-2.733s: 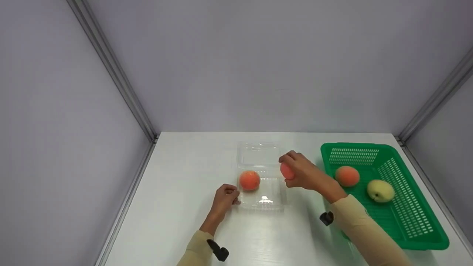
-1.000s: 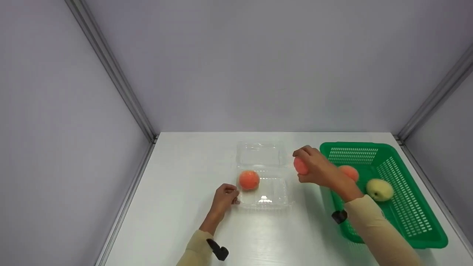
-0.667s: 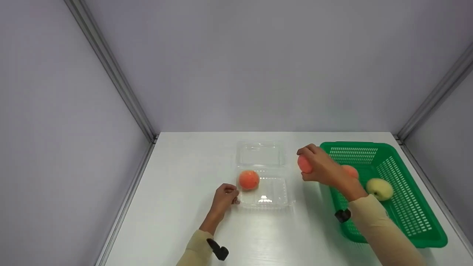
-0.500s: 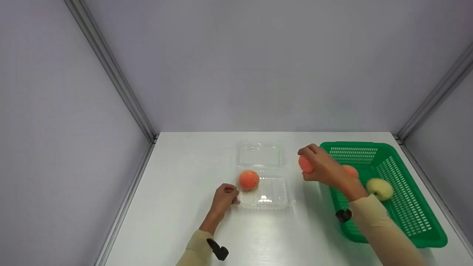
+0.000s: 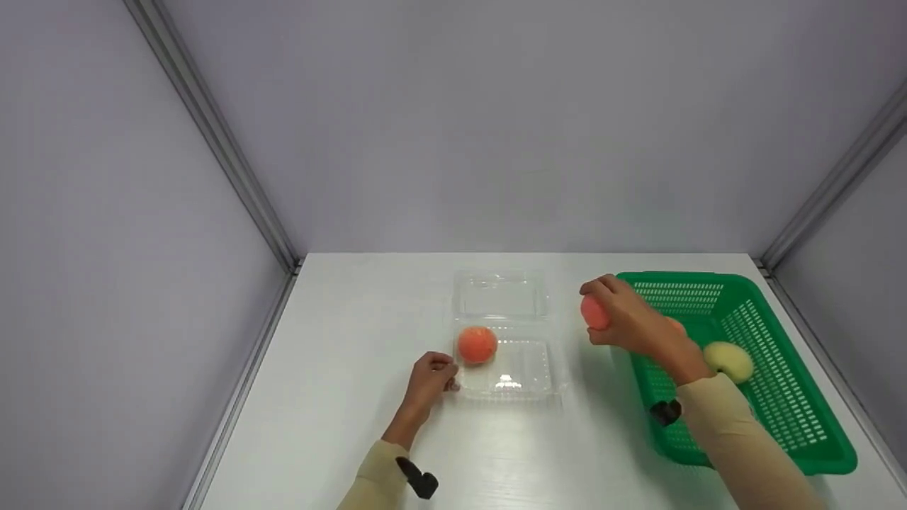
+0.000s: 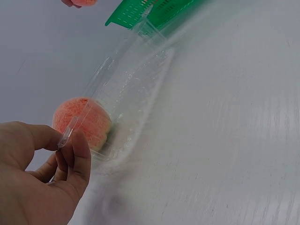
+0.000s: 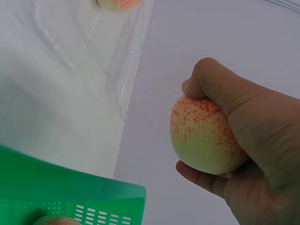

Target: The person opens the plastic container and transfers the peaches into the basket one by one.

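My left hand point(image 5: 429, 379) pinches the rim of a clear plastic clamshell box point(image 5: 524, 365) at its near left corner; the left wrist view shows thumb and fingers on that rim. The box's lid point(image 5: 500, 297) lies folded back, away from me. One peach point(image 5: 477, 345) sits at the left of the box's base. My right hand point(image 5: 627, 319) grips a second peach point(image 5: 595, 313) in the air, between the box and a green basket point(image 5: 786, 397). In the right wrist view, thumb and fingers curl round this pale peach with red speckles.
Inside the basket are a yellowish-green fruit point(image 5: 730, 361) and another peach point(image 5: 677, 326), mostly hidden by my right hand. The basket stands at the table's right side. Grey walls point(image 5: 524, 142) enclose the white table point(image 5: 340, 340) at the back and sides.
Holding its peach, my right hand has moved right, from over the box's right edge to the basket's left rim. My left hand, the box and the peach in it have stayed put.
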`<state>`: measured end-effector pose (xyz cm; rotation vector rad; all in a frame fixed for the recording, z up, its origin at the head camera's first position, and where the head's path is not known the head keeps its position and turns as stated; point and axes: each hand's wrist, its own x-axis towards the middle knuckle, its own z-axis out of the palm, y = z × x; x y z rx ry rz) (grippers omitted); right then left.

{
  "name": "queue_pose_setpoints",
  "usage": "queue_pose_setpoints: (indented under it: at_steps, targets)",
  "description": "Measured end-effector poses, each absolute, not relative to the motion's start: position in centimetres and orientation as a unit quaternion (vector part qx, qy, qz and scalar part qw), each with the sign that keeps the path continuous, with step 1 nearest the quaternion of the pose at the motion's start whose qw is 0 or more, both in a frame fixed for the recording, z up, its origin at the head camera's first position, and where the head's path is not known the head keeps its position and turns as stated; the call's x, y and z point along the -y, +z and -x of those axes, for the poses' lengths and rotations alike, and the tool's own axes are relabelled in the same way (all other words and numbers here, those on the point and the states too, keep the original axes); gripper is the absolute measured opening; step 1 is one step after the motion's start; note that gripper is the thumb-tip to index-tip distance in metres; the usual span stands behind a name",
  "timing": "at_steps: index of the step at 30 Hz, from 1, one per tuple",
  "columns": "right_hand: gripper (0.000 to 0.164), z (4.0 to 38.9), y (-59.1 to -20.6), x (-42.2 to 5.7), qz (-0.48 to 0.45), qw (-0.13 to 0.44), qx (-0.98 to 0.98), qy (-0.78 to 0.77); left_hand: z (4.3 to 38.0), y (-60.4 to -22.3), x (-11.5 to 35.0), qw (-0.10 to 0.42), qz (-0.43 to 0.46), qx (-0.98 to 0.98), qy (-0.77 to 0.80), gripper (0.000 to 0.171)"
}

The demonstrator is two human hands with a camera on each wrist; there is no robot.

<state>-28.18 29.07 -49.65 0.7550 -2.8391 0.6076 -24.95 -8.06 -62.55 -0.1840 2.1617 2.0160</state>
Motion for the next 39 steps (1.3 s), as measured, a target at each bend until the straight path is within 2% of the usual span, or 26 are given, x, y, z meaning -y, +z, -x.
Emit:
queue_pose_setpoints:
  at_steps: [19, 28, 34, 39]
  targets:
    - [0.069, 28.0, -49.7, -30.4, -0.223, 0.057, 0.952, 0.204, 25.0, -62.6, 8.0, 0.088, 0.066, -0.734, 0.670, 0.026]
    - [0.066, 27.8, -49.7, -31.2, -0.213, 0.059, 0.955, 0.199, 25.1, -62.8, 8.1, 0.087, 0.066, -0.729, 0.676, 0.024]
    - [0.061, 27.6, -49.7, -31.8, -0.233, 0.086, 0.950, 0.191, 25.0, -62.7, 8.1, 0.087, 0.058, -0.724, 0.681, 0.027]
    - [0.061, 27.5, -49.7, -32.1, -0.225, 0.079, 0.951, 0.197, 25.1, -62.9, 8.2, 0.085, 0.058, -0.725, 0.681, 0.027]
